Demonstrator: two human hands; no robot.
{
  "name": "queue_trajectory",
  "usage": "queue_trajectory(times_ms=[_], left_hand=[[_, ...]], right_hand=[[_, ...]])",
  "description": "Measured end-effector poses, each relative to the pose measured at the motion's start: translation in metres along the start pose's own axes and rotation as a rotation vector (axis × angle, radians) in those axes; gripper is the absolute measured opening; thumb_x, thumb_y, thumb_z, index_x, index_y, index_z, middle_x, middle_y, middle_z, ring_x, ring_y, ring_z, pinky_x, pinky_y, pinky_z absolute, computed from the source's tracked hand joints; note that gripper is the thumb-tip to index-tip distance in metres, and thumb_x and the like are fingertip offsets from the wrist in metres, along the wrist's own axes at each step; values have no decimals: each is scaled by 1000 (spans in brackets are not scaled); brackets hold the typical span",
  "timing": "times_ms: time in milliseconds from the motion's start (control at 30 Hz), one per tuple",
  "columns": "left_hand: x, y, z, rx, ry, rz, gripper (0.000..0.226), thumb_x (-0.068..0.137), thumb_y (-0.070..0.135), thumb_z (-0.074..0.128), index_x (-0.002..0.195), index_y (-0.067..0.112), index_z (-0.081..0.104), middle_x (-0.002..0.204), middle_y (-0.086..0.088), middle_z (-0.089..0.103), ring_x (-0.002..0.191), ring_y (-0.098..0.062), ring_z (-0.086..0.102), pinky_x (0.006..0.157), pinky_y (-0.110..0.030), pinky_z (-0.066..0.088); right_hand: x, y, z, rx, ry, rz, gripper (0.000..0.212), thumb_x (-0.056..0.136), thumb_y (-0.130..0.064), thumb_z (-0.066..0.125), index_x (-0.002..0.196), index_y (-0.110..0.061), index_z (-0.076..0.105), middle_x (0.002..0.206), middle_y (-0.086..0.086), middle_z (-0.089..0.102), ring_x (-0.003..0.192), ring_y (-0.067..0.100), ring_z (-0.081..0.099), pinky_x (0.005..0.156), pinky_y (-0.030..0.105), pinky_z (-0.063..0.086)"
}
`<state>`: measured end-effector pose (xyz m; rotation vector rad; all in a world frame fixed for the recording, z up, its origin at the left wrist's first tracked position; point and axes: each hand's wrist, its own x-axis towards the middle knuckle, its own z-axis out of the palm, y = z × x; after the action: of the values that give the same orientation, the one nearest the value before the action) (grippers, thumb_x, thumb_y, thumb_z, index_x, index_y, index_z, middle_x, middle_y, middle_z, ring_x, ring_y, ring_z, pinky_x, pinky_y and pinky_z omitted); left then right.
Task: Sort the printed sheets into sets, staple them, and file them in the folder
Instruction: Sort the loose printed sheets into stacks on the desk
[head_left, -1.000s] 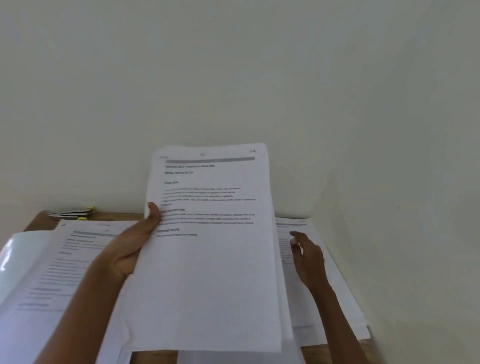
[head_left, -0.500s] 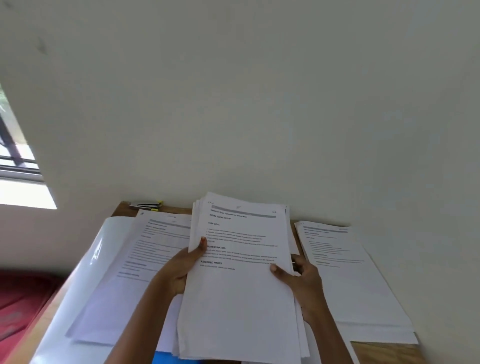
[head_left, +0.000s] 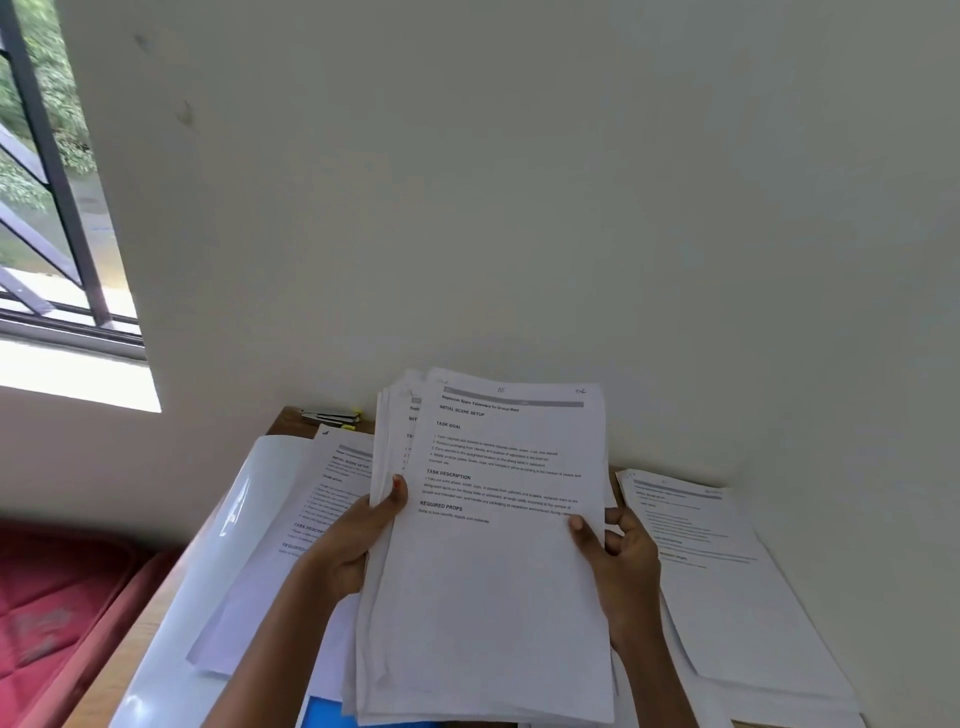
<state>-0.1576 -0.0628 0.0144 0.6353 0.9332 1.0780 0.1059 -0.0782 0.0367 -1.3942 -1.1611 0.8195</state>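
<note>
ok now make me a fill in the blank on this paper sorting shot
The left hand grips the stack of sheets by its left edge, the right hand by its ____ edge.
The top sheet's lowest heading reads REQUIRED ____.
The stapler lies at the desk's far end, by the ____.
Missing: right; PROPS; wall.

Wooden table, stapler, clear folder, paper pile

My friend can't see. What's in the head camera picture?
A left hand and a right hand hold a stack of printed sheets over a desk. A left pile and a right pile lie beside it, by a white wall.
</note>
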Motion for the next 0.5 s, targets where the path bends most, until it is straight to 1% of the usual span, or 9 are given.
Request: queue_trajectory(times_ms=[67, 133, 200, 233, 267, 333, 400, 433, 500], left_hand=[[-1, 3, -2, -27, -2, 12, 57, 69, 48, 67, 117, 18, 61, 108, -15, 72, 95, -34, 71, 73, -48, 60], [-2, 5, -4, -45, -17, 20, 64, 67, 47, 71, 123, 17, 59, 111, -16, 71, 98, -37, 69, 74, -51, 59], [-2, 7, -6, -49, -32, 38, 74, 62, 48, 78, 125, 17, 57, 113, -17, 70, 98, -38, 69, 72, -51, 59], [-1, 7, -7, -44, -37, 40, 86, 50, 52, 87, 124, 17, 58, 114, -17, 70, 98, -38, 69, 71, -51, 59], [-1, 8, -7, -38, -44, 41, 99, 38, 54, 92, 123, 17, 59, 115, -18, 69, 99, -38, 68, 71, -50, 59], [0, 9, -8, -38, -61, 49, 110, 29, 54, 94, 125, 15, 58, 116, -19, 68, 101, -39, 68, 72, -51, 59], [0, 10, -6, -48, -78, 52, 106, 31, 53, 94, 123, 14, 59, 116, -20, 68, 100, -39, 68, 72, -51, 59], [0, 11, -3, -53, -85, 56, 97, 38, 52, 93, 121, 14, 60, 116, -20, 68, 99, -39, 68, 71, -50, 59], [-1, 14, 4, -64, -98, 78, 70, 59, 47, 81, 118, 13, 62, 117, -22, 67, 96, -38, 69, 69, -48, 60]], right_hand=[[1, -2, 1, 13, 3, -15, 13, 83, -13, 71, 82, -12, 58, 65, -2, 72, 56, 2, 65, 50, 11, 46], [2, -4, 3, 14, 3, -27, 11, 84, -14, 70, 81, -12, 59, 69, -1, 73, 59, 2, 66, 53, 11, 46], [5, -2, 5, 14, 7, -35, 9, 85, -16, 69, 82, -11, 62, 75, 1, 73, 67, 11, 67, 57, 15, 48], [5, -2, 5, 16, 8, -41, 10, 85, -17, 69, 82, -9, 63, 81, 4, 72, 69, 19, 65, 59, 17, 49], [6, -1, 6, 29, 9, -47, 13, 84, -18, 70, 82, -6, 64, 90, 10, 68, 70, 26, 63, 60, 19, 49], [7, -1, 6, 74, -2, -27, 26, 77, -32, 75, 79, -8, 67, 97, 27, 61, 72, 35, 62, 67, 30, 49], [9, 2, 4, 98, -15, 31, 49, 57, -63, 79, 77, -19, 70, 85, 24, 67, 75, 29, 63, 76, 39, 52], [10, 4, 2, 111, -28, 59, 58, 47, -72, 79, 76, -23, 70, 80, 20, 66, 78, 26, 62, 79, 41, 51], [12, 5, -4, 162, -59, 107, 60, 47, -69, 81, 79, -19, 70, 82, 18, 67, 87, 27, 64, 86, 44, 49]])
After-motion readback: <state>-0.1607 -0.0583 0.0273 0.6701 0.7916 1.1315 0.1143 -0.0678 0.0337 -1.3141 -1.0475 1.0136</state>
